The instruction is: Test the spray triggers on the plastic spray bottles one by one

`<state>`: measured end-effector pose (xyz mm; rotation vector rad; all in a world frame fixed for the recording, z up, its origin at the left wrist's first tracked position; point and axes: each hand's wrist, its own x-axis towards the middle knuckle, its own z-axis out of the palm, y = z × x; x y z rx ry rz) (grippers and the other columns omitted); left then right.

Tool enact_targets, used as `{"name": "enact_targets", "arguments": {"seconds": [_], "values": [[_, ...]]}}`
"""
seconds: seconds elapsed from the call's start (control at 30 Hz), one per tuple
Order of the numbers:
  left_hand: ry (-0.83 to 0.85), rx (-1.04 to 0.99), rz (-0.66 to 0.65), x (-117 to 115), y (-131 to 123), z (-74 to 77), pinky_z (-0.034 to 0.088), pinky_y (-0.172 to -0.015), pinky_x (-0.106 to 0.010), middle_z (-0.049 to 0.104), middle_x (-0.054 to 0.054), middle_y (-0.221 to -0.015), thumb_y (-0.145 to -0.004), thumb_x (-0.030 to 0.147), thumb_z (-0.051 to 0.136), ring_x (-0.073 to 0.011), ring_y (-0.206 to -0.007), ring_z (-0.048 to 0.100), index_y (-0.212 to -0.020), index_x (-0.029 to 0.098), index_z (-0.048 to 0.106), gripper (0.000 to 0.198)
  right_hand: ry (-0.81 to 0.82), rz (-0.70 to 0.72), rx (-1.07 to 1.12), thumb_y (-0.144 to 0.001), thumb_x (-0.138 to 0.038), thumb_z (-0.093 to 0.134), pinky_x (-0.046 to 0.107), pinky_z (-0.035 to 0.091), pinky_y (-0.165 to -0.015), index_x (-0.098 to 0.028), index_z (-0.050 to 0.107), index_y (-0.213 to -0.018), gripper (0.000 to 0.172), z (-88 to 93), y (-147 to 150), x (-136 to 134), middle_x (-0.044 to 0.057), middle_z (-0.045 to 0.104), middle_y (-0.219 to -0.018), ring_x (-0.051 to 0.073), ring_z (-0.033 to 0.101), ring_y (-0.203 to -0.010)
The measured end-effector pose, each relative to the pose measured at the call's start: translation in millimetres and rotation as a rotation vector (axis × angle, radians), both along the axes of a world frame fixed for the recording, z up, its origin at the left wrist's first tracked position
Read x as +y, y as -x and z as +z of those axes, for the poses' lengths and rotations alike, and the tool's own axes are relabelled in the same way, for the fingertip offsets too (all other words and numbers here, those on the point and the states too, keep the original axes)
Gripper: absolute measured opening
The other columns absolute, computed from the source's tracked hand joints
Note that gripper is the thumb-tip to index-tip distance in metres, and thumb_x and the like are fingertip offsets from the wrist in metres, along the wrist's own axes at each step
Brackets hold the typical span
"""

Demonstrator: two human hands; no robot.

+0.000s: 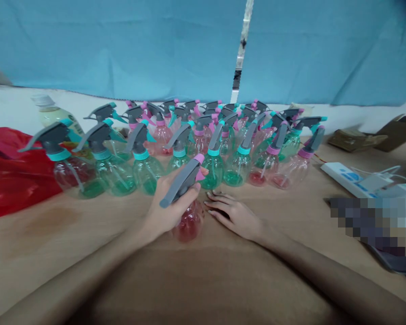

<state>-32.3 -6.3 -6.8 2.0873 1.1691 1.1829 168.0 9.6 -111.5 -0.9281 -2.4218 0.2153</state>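
Left hand (167,205) closed around neck of pink spray bottle (188,225) at tabletop (196,280), before rows of green and pink sprayers (148,171); right hand (236,213), loosely open and empty, rested palm-down just beside.

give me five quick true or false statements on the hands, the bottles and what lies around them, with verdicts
1. The left hand holds a spray bottle. True.

2. The right hand is lifting another bottle. False: the right hand lies low at the table, holding no bottle.

3. The held spray bottle has a turquoise nozzle. False: its nozzle is pink.

4. The front-row bottles all have turquoise collars. False: the two at the right end have pink ones.

5. A red plastic bag lies left of the bottles. True.
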Motion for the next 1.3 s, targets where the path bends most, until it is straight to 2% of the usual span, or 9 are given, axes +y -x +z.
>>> {"name": "enact_targets", "arguments": {"seconds": [0.43,0.7,0.93,1.1,1.3], "values": [[-0.017,0.013,0.006,-1.7,-1.0,1.0,0.044,-0.059,-0.029,0.058,0.003,-0.07,-0.082,0.028,0.051,-0.0143,-0.055,0.049,-0.109,0.029,0.059,0.028,-0.002,0.007,0.008,-0.093,-0.029,0.042,0.041,0.036,-0.106,-0.02,0.058,-0.119,0.032,2.1,0.4,-0.7,0.007,0.058,-0.125,0.019,0.044,-0.124],[-0.019,-0.002,0.002,0.0,-0.3,1.0,0.047,-0.066,-0.031,0.064,0.0,-0.078,-0.081,0.028,0.052,-0.0166,-0.062,0.055,-0.107,0.027,0.061,0.028,0.005,0.001,-0.004,-0.093,-0.029,0.042,0.043,0.036,-0.105,-0.021,0.057,-0.119,0.032,1.5,0.0,-0.6,0.007,0.057,-0.127,0.02,0.044,-0.125],[0.002,0.018,0.016,-0.1,0.1,0.3,0.045,-0.065,-0.031,0.064,0.001,-0.077,-0.083,0.032,0.051,-0.017,-0.062,0.055,-0.111,0.028,0.059,0.029,0.004,0.0,-0.012,-0.092,-0.028,0.042,0.039,0.034,-0.107,-0.017,0.058,-0.119,0.032,1.8,0.0,-0.9,0.008,0.056,-0.127,0.019,0.043,-0.125],[-0.009,-0.005,0.011,-0.5,-0.9,-0.6,0.045,-0.067,-0.031,0.065,0.001,-0.082,-0.083,0.03,0.052,-0.0164,-0.064,0.055,-0.11,0.027,0.06,0.028,0.001,0.003,-0.002,-0.093,-0.029,0.042,0.043,0.036,-0.105,-0.021,0.056,-0.12,0.032,1.1,0.0,-0.6,0.006,0.057,-0.127,0.019,0.044,-0.124],[-0.004,-0.023,0.013,-1.2,-1.0,0.2,0.046,-0.069,-0.031,0.065,0.001,-0.078,-0.082,0.03,0.052,-0.0169,-0.065,0.057,-0.107,0.028,0.06,0.026,-0.007,0.006,0.014,-0.093,-0.028,0.042,0.041,0.036,-0.106,-0.02,0.057,-0.12,0.032,1.7,1.0,-1.0,0.007,0.059,-0.124,0.019,0.045,-0.124]]}}
